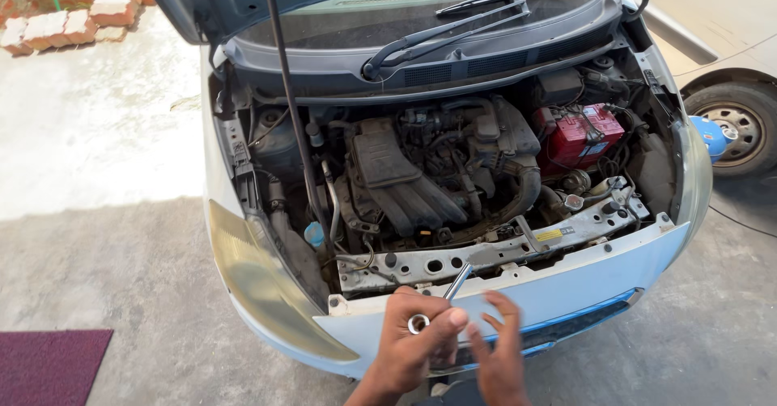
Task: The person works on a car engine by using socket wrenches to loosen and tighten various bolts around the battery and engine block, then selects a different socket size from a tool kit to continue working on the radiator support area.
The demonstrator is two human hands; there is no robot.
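Observation:
My left hand (413, 345) grips a shiny metal wrench (449, 289) by its ring end, the shaft pointing up toward the car's front panel. My right hand (498, 357) is beside it with fingers spread, holding nothing, fingertips near the left hand. Both hands hover in front of a pale blue car (583, 280) with its bonnet raised. The open engine bay shows a black engine (413, 179) in the middle and a red battery (579, 131) at the right.
A thin prop rod (287, 90) holds the bonnet up at the left of the bay. A yellowed headlight (259, 280) is at the car's left corner. A dark red mat (48, 365) lies bottom left, bricks (73, 17) top left, another car's wheel (736, 127) at right.

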